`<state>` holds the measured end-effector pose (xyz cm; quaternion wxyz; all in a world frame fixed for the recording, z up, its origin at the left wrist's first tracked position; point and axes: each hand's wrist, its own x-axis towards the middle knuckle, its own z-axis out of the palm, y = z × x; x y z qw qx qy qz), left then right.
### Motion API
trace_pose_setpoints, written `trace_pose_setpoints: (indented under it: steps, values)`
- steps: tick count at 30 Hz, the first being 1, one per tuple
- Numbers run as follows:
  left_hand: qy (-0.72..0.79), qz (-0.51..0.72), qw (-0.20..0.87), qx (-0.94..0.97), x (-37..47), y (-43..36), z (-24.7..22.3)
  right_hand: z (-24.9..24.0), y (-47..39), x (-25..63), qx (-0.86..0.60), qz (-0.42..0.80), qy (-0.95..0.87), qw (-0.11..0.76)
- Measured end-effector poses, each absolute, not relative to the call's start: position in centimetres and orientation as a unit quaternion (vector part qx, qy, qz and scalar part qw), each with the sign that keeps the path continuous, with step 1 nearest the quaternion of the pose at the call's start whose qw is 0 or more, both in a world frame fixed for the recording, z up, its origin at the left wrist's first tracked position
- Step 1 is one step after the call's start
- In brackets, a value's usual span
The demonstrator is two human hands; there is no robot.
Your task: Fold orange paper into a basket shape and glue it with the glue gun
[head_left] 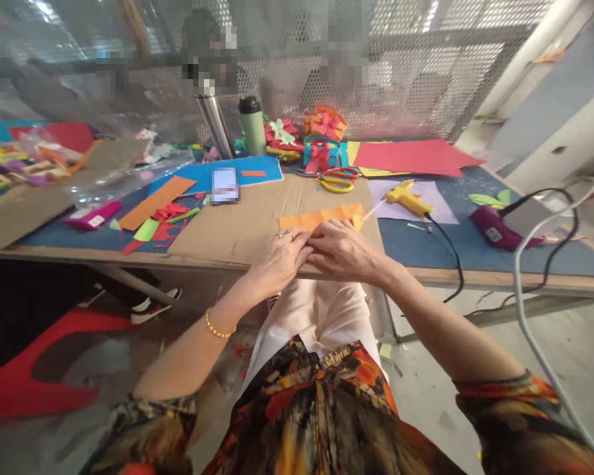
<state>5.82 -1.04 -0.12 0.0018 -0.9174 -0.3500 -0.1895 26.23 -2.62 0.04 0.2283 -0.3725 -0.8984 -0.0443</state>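
- Head view: the left hand (280,258) and right hand (344,249) meet at the near edge of a cardboard sheet (257,221), fingertips touching, both pressed on the near edge of an orange paper strip (321,216).
- The strip lies flat on the cardboard, running left to right just beyond the knuckles; whether the fingers pinch it or only press it down cannot be told.
- The left hand wears a ring, and a bead bracelet (219,329) circles that wrist.
- To the right of the strip a yellow glue gun (406,197) rests on a pale purple sheet (420,201), nozzle pointing at the strip's right end, its black cord falling over the table edge.
- Farther right lies a purple glue gun (495,227).
- Beyond the strip lie scissors (334,179) with red and yellow handles.
- Far back stand a green bottle (253,125) and a steel flask (216,122), with paper flowers (301,135) to their right.
- Left of the cardboard sit red paper scraps (165,221) and a pink box (93,214).
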Motion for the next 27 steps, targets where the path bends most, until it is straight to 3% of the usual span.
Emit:
trace_pose_setpoints:
  steps: [5,8,21,27]
  values:
    - [-0.363,-0.245,0.073,-0.896,5.7,-0.9,-2.1,0.3,-3.8,30.3,-0.468,-0.085,-0.810,0.343]
    - [-0.361,-0.264,0.095,-0.889,5.9,-1.0,-2.6,0.0,-3.5,31.7,-0.525,-0.119,-0.782,0.314]
    - [-0.345,-0.353,0.174,-0.852,3.2,-1.7,-3.1,-1.1,-7.3,26.8,-0.513,-0.190,-0.812,0.202]
    - [-0.331,-0.346,0.176,-0.860,3.1,-1.9,-3.5,-1.1,-7.2,26.2,-0.540,-0.142,-0.809,0.182]
